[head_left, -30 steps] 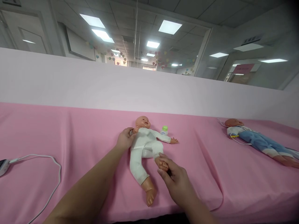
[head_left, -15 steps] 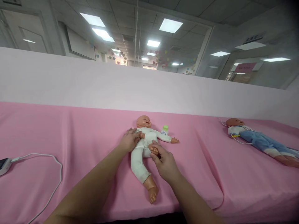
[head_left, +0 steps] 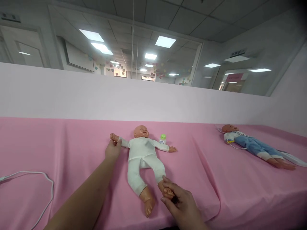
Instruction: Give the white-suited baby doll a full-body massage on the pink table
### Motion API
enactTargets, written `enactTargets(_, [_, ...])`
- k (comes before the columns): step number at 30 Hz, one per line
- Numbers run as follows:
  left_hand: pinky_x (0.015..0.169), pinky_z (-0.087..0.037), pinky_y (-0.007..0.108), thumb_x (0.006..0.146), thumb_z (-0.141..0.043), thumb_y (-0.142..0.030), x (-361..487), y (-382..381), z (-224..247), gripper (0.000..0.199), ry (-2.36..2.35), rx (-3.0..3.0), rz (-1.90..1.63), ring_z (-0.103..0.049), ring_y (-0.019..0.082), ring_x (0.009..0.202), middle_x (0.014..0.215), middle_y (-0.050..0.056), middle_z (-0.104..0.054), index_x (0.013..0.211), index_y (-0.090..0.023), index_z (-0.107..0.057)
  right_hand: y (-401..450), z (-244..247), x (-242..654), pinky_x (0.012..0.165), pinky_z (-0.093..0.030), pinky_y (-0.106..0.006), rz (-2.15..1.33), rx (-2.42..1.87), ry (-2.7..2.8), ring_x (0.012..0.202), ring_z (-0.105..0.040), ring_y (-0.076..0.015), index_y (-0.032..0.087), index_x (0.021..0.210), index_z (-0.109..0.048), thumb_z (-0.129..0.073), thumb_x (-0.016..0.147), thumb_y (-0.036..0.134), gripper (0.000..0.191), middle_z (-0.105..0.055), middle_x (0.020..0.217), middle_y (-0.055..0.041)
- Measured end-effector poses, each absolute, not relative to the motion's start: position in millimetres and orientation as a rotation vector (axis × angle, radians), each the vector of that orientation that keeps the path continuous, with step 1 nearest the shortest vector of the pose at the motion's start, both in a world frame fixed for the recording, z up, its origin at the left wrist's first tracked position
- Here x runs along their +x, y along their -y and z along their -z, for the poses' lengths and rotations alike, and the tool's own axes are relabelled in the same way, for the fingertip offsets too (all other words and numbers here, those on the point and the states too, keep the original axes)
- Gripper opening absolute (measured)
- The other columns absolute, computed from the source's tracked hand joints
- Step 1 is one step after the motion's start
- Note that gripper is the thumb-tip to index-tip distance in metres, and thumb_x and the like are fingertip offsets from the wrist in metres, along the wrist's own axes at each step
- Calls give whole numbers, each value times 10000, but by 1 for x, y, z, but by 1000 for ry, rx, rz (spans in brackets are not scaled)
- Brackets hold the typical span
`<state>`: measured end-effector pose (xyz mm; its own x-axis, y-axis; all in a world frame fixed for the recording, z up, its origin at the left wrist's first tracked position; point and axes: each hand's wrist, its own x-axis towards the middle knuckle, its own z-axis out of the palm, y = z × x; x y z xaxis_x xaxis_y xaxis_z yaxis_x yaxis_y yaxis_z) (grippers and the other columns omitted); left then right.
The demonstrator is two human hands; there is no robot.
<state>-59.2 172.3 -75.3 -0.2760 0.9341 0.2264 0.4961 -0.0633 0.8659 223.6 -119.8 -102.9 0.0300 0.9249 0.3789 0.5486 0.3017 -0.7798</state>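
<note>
A baby doll (head_left: 142, 148) with a white cloth body lies on its back on the pink sheet (head_left: 83, 150), its head toward the wall. My left hand (head_left: 113, 150) is closed around the doll's hand at the left, with that arm stretched out sideways. At the lower right, my right hand (head_left: 179, 199) grips the doll's foot, fingers over the ankle and thumb near the toes. The doll's other arm and other leg lie free on the sheet. Beside its shoulder stands a small bottle with a green cap (head_left: 162, 139).
A second doll (head_left: 254, 145) in blue trousers lies at the right, with thin white tubing on it. A white cable (head_left: 48, 179) curves over the sheet at the left. Behind the bed rises a white wall (head_left: 96, 99) topped by glass.
My left hand has drawn the doll's arm from its chest out to the left. My right hand has pulled the bent leg down and straightened it. The view has tilted up slightly.
</note>
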Motion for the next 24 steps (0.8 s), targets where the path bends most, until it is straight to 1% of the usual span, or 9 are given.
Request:
enactTargets(5, [820,-541,383,970,-574,-562,-69,-174,73,620,-1878,1360,-1391,-702,282,1013,1188,147,-694,1413,-147,-449,114,115,228,1133,-531,-431,-472,-1406,1668,1329,-636,-282,278,1337,-692,-685,951,393,402,-664,1432,-78])
enactTargets(8, [903,-534,400,951,-602,-549,-66,-167,72,822,-1959,1388,-1391,-662,291,1119,1253,172,-650,1556,-96,-278,113,117,228,1130,-532,-414,-449,-1413,1700,1326,-640,-268,267,1348,-688,-659,965,397,406,-665,1431,-72])
enactTargets(10, [986,-505,417,939,-623,-519,-64,-161,74,884,-2018,1448,-1353,-600,315,1244,1341,206,-599,1598,-86,-225,115,117,228,1133,-527,-404,-419,-1421,1720,1323,-642,-258,264,1355,-685,-636,976,394,403,-671,1424,-63])
enactTargets(14, [1168,-347,501,930,-627,-488,-65,-151,82,753,-2129,1590,-1176,-365,406,1486,1554,276,-420,1541,-102,-417,121,119,233,1116,-534,-373,-335,-1456,1758,1317,-646,-239,290,1381,-674,-594,1003,420,408,-658,1442,-32])
enactTargets(16, [1207,-278,528,921,-637,-482,-67,-148,85,688,-2161,1643,-1076,-307,430,1519,1566,298,-411,1470,-86,-514,122,122,237,1089,-549,-345,-301,-1472,1784,1299,-659,-231,299,1385,-673,-584,1007,437,412,-659,1440,-18])
enactTargets(18, [1228,-230,547,906,-660,-466,-67,-140,84,679,-2193,1659,-1008,-295,440,1526,1573,312,-412,1448,-74,-541,123,124,239,1058,-566,-322,-272,-1480,1813,1274,-675,-230,297,1382,-676,-580,1005,454,419,-665,1432,-11])
enactTargets(20, [1243,-190,566,891,-680,-427,-64,-121,79,720,-2217,1694,-998,-274,445,1537,1622,304,-354,1495,-81,-498,125,128,241,1037,-584,-319,-230,-1502,1811,1252,-689,-235,300,1382,-672,-571,1003,480,432,-668,1428,-4])
enactTargets(22, [1252,-204,557,887,-670,-354,-59,-84,73,737,-2140,1885,-1061,-292,421,1536,1657,265,-323,1543,-108,-443,126,134,243,997,-617,-327,-171,-1542,1785,1228,-704,-249,311,1386,-663,-558,997,520,454,-675,1421,3])
enactTargets(24, [1220,-324,522,928,-599,-344,-54,-27,72,631,-1805,2198,-1274,-400,364,1486,1572,214,-469,1516,-159,-470,125,143,249,930,-656,-333,-107,-1592,1751,1202,-719,-273,318,1391,-658,-558,979,560,488,-683,1411,1])
